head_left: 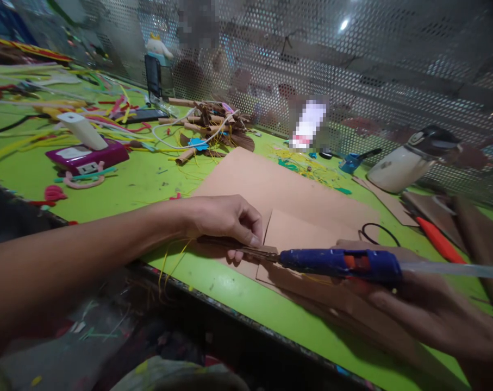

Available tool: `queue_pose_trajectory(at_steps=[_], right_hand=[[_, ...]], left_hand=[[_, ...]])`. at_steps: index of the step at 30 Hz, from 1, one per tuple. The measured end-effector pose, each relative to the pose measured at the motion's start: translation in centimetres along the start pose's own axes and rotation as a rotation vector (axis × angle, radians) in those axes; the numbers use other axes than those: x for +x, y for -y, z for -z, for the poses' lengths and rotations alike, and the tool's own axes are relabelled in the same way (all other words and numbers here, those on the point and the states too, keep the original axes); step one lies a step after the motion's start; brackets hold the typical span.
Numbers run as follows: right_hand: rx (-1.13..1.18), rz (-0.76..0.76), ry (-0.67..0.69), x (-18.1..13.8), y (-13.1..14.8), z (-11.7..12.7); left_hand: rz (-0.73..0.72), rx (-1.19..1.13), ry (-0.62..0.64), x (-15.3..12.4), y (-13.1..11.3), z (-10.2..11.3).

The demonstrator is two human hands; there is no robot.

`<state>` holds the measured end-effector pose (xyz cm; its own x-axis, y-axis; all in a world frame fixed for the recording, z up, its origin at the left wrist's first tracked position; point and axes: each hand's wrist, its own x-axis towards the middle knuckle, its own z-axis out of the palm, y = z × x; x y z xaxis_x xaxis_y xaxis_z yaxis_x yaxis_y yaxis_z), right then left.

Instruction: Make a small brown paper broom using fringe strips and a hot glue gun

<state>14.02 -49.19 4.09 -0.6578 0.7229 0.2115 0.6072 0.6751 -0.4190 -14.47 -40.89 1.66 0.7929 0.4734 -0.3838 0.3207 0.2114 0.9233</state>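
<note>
My right hand (417, 304) is wrapped round a blue hot glue gun (331, 262), with a clear glue stick (454, 270) sticking out of its back end. The gun's nozzle touches or nearly touches a thin brown folded strip (254, 251), which looks like paper. Pinched between thumb and fingers of my left hand (230, 220), that strip lies level near the table's front edge. Beneath both hands are flat brown paper sheets (295, 187), a smaller one on top of a larger one. Thin yellow strands (164, 271) hang over the edge below my left wrist.
The green table (140, 190) meets a perforated metal screen (262, 54) behind. A purple power strip (87, 155) and pipe cleaners (22, 144) lie left. Brown paper rolls (209, 122) are heaped at the back. A pale kettle (401, 165) and an orange-handled tool (440, 239) are on the right.
</note>
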Motion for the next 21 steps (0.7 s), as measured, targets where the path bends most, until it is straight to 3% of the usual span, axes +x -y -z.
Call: queue_pose_trajectory(at_steps=[5, 11, 21], right_hand=[[-0.01, -0.019, -0.059, -1.0, -0.6, 0.2], [0.05, -0.074, 0.018, -2.6, -2.2, 0.2], [0.028, -0.022, -0.024, 0.2, 0.3, -0.1]], left_hand=[[0.012, -0.021, -0.012, 0.0, 0.0, 0.0], [0.021, -0.007, -0.02, -0.2, -0.1, -0.2], [0.015, 0.001, -0.031, -0.1, -0.2, -0.3]])
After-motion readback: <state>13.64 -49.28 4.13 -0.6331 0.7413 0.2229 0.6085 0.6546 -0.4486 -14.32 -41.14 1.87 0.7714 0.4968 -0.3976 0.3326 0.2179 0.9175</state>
